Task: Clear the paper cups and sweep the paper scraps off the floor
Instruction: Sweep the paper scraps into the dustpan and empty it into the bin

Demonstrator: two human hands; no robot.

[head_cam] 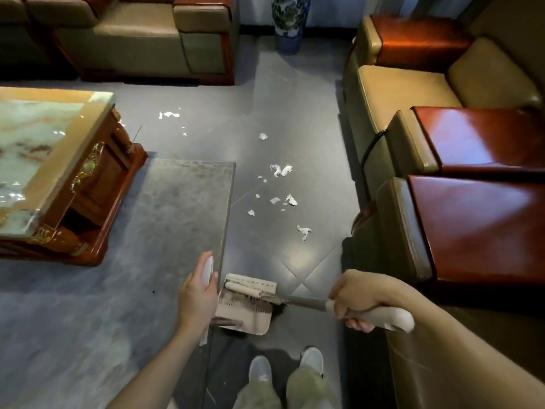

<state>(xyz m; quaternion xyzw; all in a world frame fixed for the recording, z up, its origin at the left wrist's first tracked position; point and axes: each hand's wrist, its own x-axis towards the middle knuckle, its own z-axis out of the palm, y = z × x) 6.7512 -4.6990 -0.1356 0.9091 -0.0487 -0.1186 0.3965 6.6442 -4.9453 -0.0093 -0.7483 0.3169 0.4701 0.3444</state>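
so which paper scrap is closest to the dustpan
The twisted scrap lowest in view, by the sofa arm; all others lie farther from the dustpan.

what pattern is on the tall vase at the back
The vase is white with a blue-green painted landscape, seen in the head view.

I see a glossy, smooth tiled floor [295, 113] under crumpled white paper scraps [281, 170], a polished marble-look tabletop [38, 128] on carved varnished wood, armchairs [398, 93] in smooth tan leather with shiny red-brown wooden armrests [472, 219], a matt beige plastic dustpan [253, 323], and a broom [303, 302] with metal shaft and white plastic grip.
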